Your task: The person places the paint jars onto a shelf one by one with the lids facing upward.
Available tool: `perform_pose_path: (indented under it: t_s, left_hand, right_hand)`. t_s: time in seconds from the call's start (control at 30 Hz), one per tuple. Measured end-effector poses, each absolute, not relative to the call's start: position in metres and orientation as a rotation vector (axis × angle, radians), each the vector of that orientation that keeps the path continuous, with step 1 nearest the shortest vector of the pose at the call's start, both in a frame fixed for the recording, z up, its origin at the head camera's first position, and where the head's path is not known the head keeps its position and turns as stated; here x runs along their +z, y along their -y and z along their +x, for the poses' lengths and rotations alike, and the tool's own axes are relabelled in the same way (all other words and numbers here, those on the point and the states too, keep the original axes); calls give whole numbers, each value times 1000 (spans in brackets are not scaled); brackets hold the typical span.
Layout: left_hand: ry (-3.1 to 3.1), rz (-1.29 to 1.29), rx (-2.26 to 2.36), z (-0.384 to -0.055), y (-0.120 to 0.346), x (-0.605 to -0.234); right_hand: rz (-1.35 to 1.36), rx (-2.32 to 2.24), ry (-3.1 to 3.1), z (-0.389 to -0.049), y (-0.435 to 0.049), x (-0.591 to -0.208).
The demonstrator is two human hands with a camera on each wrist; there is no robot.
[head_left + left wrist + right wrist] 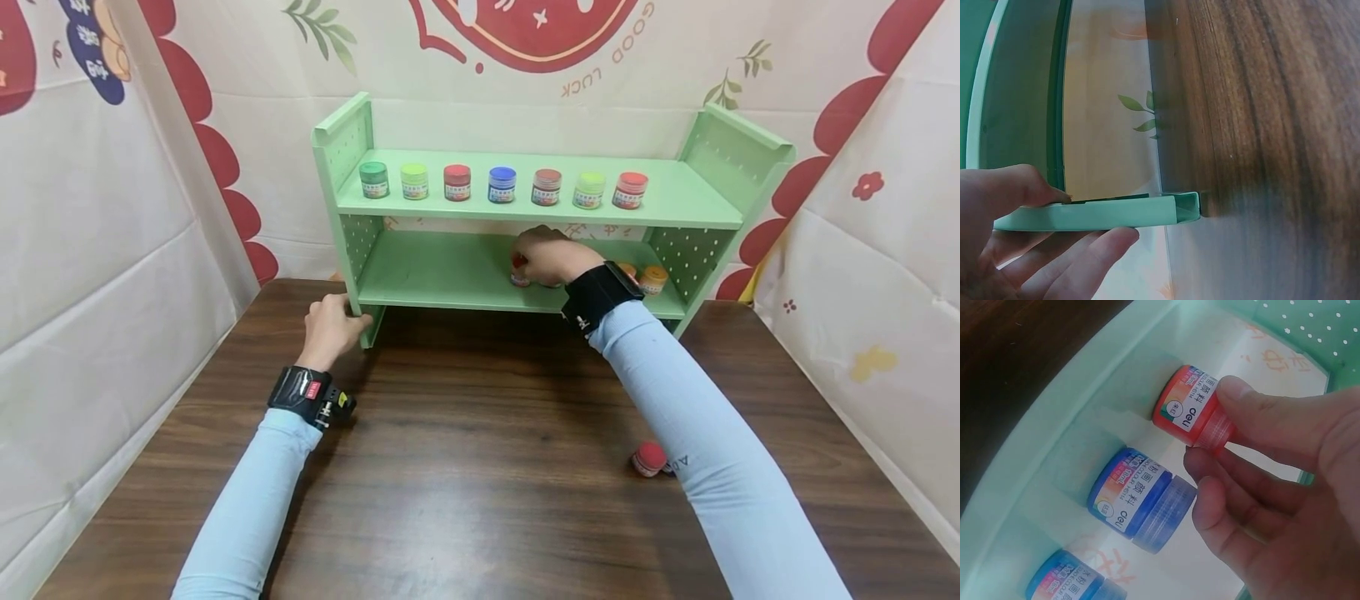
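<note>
My right hand [551, 254] reaches over the lower level of the green shelf rack [435, 279]. Thumb and fingers pinch the lid of a small red paint jar [1188, 406], whose base is at the shelf surface. Beside that jar stands a dark blue paint jar [1132, 494], and past it a lighter blue paint jar [1063, 578]. At the rack's lower left front, my left hand [330, 331] grips the green side panel [1110, 214], thumb on one side and fingers on the other.
Several paint jars, among them a blue one [502, 185], line the upper shelf [540, 212]. A yellow-orange jar [653, 280] stands at the lower shelf's right end. On the brown table [450, 467] is a red jar [648, 458], with another partly hidden by the right sleeve [697, 433].
</note>
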State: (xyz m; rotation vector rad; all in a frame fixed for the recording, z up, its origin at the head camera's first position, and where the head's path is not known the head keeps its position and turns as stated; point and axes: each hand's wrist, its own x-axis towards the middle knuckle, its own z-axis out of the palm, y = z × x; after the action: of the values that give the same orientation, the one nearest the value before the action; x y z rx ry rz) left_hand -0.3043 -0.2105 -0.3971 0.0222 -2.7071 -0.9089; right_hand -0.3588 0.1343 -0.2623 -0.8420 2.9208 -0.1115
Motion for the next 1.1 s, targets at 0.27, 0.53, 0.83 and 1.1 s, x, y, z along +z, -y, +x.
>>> perform_pose_path:
  t_s: [0.27, 0.53, 0.83, 1.1]
  left_hand:
    - [2717, 36, -919, -305, 210, -397]
    - [2707, 33, -917, -305, 210, -397]
    - [2707, 23, -914, -304, 210, -396]
    - [2715, 13, -918, -303, 210, -397]
  right_hand:
    - [-832, -108, -2925, -360, -133, -263]
    - [-805, -124, -2921, -359, -133, -262]
    - [-796, -186, -2959, -353, -137, -257]
    - [-884, -158, -3042, -332, -148, -252]
